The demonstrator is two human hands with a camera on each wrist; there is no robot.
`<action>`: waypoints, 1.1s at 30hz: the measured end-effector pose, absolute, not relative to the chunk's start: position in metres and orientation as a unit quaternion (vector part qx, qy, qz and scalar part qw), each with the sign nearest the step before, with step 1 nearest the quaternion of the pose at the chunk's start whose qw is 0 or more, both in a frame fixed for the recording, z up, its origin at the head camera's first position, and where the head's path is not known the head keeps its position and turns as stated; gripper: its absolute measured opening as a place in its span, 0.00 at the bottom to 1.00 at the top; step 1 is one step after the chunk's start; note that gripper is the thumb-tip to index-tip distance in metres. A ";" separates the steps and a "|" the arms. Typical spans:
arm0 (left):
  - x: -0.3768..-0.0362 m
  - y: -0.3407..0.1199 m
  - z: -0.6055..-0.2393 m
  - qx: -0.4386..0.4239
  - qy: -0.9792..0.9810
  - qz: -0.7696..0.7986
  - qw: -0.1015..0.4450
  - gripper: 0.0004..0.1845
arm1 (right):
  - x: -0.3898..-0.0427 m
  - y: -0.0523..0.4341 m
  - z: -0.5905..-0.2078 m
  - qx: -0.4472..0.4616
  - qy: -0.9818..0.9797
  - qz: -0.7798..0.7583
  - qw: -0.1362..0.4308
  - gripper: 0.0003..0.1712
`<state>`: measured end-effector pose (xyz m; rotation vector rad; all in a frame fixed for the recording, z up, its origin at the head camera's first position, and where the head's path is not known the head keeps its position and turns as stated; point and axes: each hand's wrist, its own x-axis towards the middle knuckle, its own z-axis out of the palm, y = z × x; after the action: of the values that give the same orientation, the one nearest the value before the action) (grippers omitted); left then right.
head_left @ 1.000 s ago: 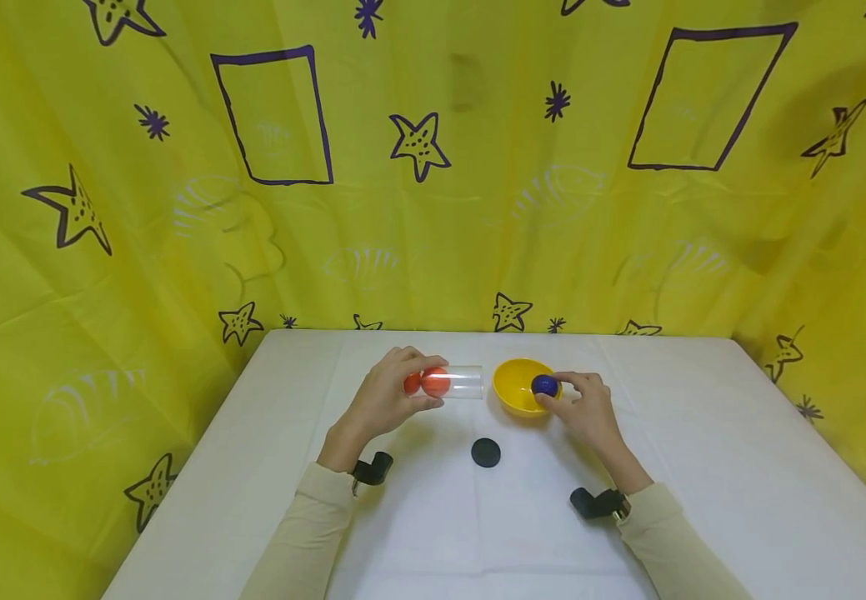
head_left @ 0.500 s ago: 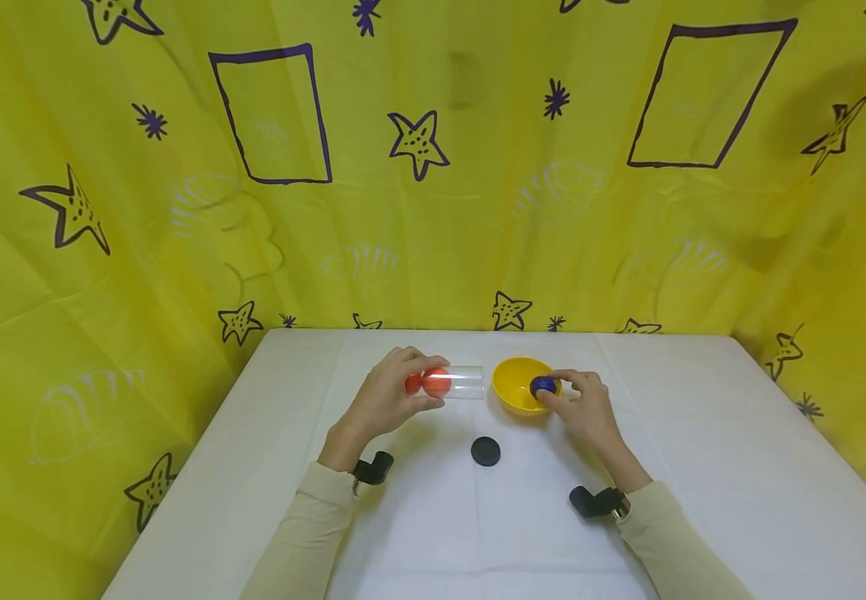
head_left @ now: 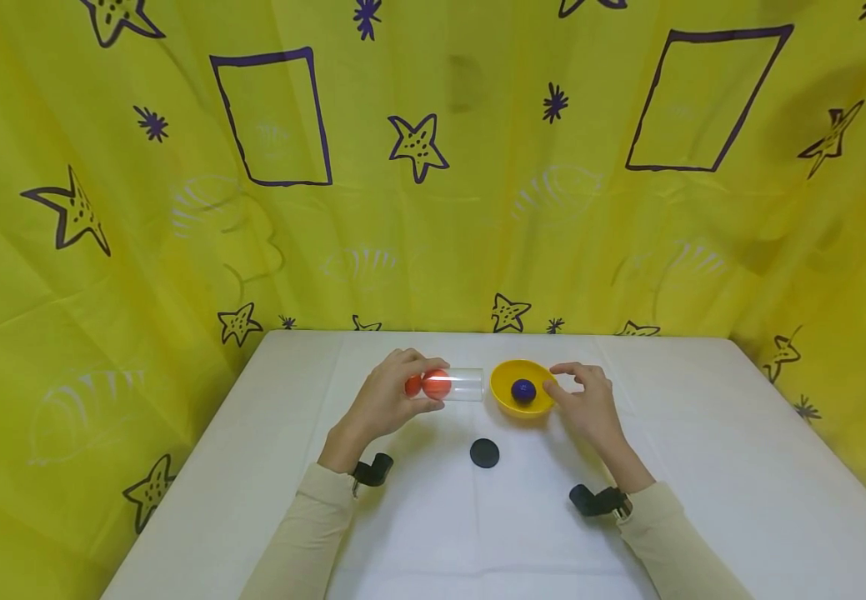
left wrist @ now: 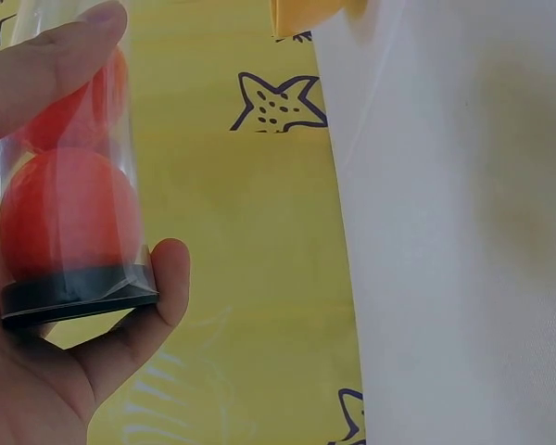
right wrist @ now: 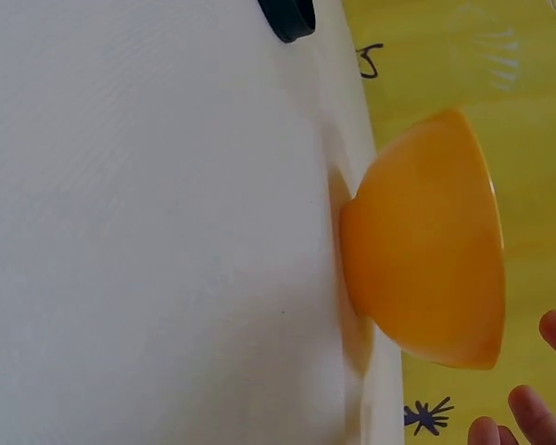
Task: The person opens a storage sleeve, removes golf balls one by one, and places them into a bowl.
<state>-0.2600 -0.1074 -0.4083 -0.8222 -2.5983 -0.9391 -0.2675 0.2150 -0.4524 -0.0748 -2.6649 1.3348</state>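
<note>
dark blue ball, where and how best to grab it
Probably from above, through the open top of the yellow bowl, pinching the upper half of the dark blue ball on opposite sides. It is round and, in the side-on right wrist view, hidden by the bowl's wall, so a sideways approach looks blocked.

A clear tube (head_left: pixel 468 385) with seemingly two orange balls (head_left: pixel 437 384) is level near a yellow bowl (head_left: pixel 503 388) containing one blue ball (head_left: pixel 523 392).

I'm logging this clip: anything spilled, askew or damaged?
Nothing stands out: the yellow bowl stands upright with the blue ball inside, the left hand holds the clear tube, and the black cap lies flat.
</note>
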 end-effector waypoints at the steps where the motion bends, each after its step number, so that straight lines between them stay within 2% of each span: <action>1: -0.260 -0.107 -0.408 -0.283 -0.894 -0.323 0.130 0.27 | -0.267 0.215 -0.451 -0.022 -0.891 0.446 0.086 0.22; 15: -0.256 -0.103 -0.405 -0.290 -0.893 -0.315 0.142 0.27 | -0.252 0.198 -0.422 0.029 -0.880 0.460 0.115 0.17; 26: -0.253 -0.098 -0.402 -0.292 -0.898 -0.302 0.132 0.27 | -0.241 0.185 -0.417 0.147 -0.871 0.465 0.066 0.15; 33: -0.252 -0.098 -0.403 -0.297 -0.897 -0.300 0.129 0.26 | -0.240 0.178 -0.422 0.206 -0.852 0.480 0.025 0.22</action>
<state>-0.2520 -0.0979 -0.4027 -0.8635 -2.6085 -0.8731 -0.2396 0.1777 -0.4216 0.6363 -2.6354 1.4842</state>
